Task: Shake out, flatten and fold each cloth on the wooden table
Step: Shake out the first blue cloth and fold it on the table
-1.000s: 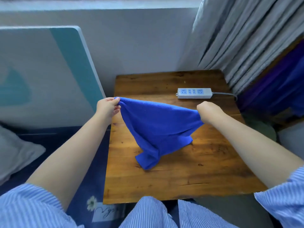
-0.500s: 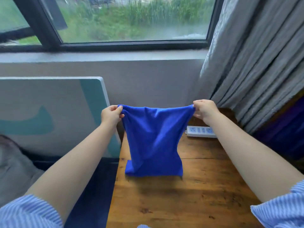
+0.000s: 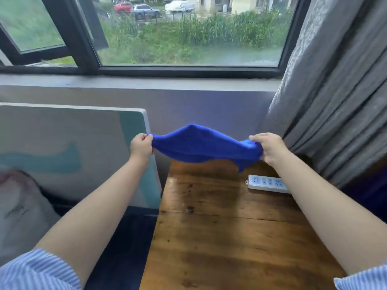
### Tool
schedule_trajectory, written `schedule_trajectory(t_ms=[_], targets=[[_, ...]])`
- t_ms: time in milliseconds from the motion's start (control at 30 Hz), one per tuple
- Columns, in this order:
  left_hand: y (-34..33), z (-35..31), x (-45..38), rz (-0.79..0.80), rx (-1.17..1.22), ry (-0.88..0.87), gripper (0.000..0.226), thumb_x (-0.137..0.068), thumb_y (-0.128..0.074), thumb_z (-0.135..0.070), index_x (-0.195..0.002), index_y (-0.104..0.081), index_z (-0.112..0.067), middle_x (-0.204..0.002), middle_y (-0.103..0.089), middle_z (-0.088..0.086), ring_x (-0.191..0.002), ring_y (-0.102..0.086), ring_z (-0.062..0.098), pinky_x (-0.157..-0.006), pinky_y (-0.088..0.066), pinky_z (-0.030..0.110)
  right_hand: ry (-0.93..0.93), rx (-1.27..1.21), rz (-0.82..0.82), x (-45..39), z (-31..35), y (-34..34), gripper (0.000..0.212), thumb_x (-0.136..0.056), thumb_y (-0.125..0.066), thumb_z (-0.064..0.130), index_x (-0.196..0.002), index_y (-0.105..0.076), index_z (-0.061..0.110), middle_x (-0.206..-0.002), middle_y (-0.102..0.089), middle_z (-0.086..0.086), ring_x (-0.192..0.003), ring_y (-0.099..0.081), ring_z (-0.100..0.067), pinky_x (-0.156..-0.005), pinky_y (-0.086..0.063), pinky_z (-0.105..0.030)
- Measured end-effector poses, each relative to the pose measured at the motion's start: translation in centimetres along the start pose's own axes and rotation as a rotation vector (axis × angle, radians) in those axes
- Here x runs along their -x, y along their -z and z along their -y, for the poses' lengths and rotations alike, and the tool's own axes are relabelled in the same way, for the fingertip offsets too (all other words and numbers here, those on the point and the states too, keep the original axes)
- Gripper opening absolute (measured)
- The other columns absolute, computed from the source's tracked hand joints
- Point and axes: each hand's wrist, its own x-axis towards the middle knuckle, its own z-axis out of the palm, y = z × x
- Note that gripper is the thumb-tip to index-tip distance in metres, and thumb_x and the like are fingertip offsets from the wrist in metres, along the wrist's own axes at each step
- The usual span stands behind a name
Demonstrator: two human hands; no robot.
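Note:
A blue cloth (image 3: 201, 144) billows in the air above the far end of the wooden table (image 3: 226, 231), arched upward in the middle and touching nothing below. My left hand (image 3: 140, 146) pinches its left corner. My right hand (image 3: 267, 147) grips its right corner, with a small flap of cloth hanging under that hand. Both arms are stretched forward, about a cloth's width apart.
A white power strip (image 3: 267, 183) lies at the table's far right, partly behind my right forearm. A grey curtain (image 3: 335, 97) hangs on the right. A white and teal board (image 3: 69, 151) leans on the left, with a window (image 3: 188, 32) ahead.
The cloth hung down onto the table from my two hands. Now it has flipped up into the air, clear of the table. My head has tilted upward, showing more window.

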Motion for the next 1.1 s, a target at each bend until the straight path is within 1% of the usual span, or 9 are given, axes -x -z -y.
schedule_trajectory(t_ms=[133, 267, 367, 467, 633, 767, 933, 1000, 1100], targets=[[0.1, 6.4, 2.4, 0.181, -0.610, -0.002, 0.025, -0.088, -0.046, -0.005, -0.064, -0.051, -0.008, -0.064, -0.047, 0.008, -0.075, -0.043, 0.021, -0.062, -0.034, 0.030, -0.001, 0.776, -0.030, 1.0, -7.9, 1.6, 0.012, -0.080, -0.056, -0.003, -0.088, -0.060, 0.003, -0.092, -0.057, -0.017, -0.092, -0.056, -0.027, -0.062, -0.047, -0.023], [0.7, 12.5, 5.7, 0.433, -0.935, 0.156, 0.032, -0.084, -0.048, -0.006, -0.053, -0.046, -0.013, -0.061, -0.051, 0.007, -0.075, -0.050, 0.027, -0.049, -0.032, 0.023, -0.076, 1.252, 0.061, 4.2, -14.5, 3.3, 0.016, -0.080, -0.046, -0.002, -0.088, -0.061, -0.002, -0.102, -0.062, -0.025, -0.107, -0.057, -0.037, -0.077, -0.044, -0.033], [1.0, 16.6, 7.7, 0.503, -1.093, 0.254, 0.017, -0.083, -0.047, -0.004, -0.084, -0.063, 0.004, -0.098, -0.064, 0.024, -0.099, -0.061, 0.037, -0.072, -0.050, 0.036, -0.210, 1.329, 0.095, 5.9, -19.2, 5.1, 0.028, -0.081, -0.047, 0.000, -0.103, -0.064, -0.001, -0.113, -0.064, -0.021, -0.108, -0.058, -0.034, -0.085, -0.047, -0.032], [1.8, 20.4, 9.2, 0.556, -1.195, 0.326, 0.029, -0.085, -0.046, -0.005, -0.108, -0.059, 0.006, -0.117, -0.061, 0.021, -0.108, -0.059, 0.035, -0.087, -0.049, 0.039, -0.337, 1.362, 0.106, 7.8, -22.2, 6.8, 0.028, -0.083, -0.046, 0.002, -0.106, -0.060, -0.001, -0.114, -0.062, -0.021, -0.108, -0.058, -0.034, -0.080, -0.046, -0.030], [3.5, 24.4, 11.1, 0.685, -1.343, 0.359, 0.020, -0.084, -0.045, -0.005, -0.099, -0.060, -0.004, -0.102, -0.059, 0.011, -0.098, -0.060, 0.031, -0.077, -0.050, 0.036, -0.446, 1.523, 0.177, 10.4, -25.6, 8.2, 0.030, -0.085, -0.043, 0.004, -0.112, -0.056, 0.002, -0.122, -0.058, -0.018, -0.112, -0.056, -0.033, -0.085, -0.046, -0.032], [5.0, 26.1, 12.6, 0.911, -1.508, 0.463, 0.021, -0.081, -0.041, -0.004, -0.062, -0.040, -0.013, -0.070, -0.042, 0.001, -0.061, -0.042, 0.018, -0.053, -0.033, 0.025, -0.578, 1.653, 0.363, 12.3, -27.4, 9.1, 0.022, -0.083, -0.043, 0.007, -0.099, -0.059, 0.004, -0.121, -0.058, -0.014, -0.104, -0.058, -0.030, -0.080, -0.047, -0.030], [6.5, 27.8, 14.9, 1.180, -1.626, 0.646, 0.025, -0.085, -0.049, -0.013, -0.060, -0.042, -0.015, -0.068, -0.050, 0.000, -0.067, -0.047, 0.020, -0.066, -0.038, 0.026, -0.758, 1.750, 0.514, 13.8, -28.9, 10.6, 0.020, -0.082, -0.046, 0.014, -0.101, -0.053, 0.012, -0.102, -0.059, -0.007, -0.090, -0.059, -0.023, -0.068, -0.043, -0.024], [6.5, 28.0, 15.3, 1.188, -1.626, 0.655, 0.026, -0.086, -0.047, -0.016, -0.061, -0.040, -0.016, -0.064, -0.046, -0.001, -0.060, -0.043, 0.018, -0.067, -0.036, 0.027, -0.729, 1.768, 0.484, 13.7, -28.6, 10.4, 0.016, -0.084, -0.043, 0.012, -0.098, -0.051, 0.012, -0.098, -0.055, -0.006, -0.089, -0.058, -0.023, -0.067, -0.045, -0.025], [5.7, 27.5, 14.3, 1.008, -1.555, 0.482, 0.023, -0.090, -0.045, -0.018, -0.067, -0.042, -0.016, -0.074, -0.045, -0.002, -0.076, -0.047, 0.021, -0.066, -0.037, 0.027, -0.553, 1.808, 0.392, 12.4, -27.7, 9.4, 0.029, -0.087, -0.042, 0.011, -0.114, -0.054, 0.011, -0.121, -0.055, -0.007, -0.110, -0.057, -0.026, -0.084, -0.046, -0.029]])
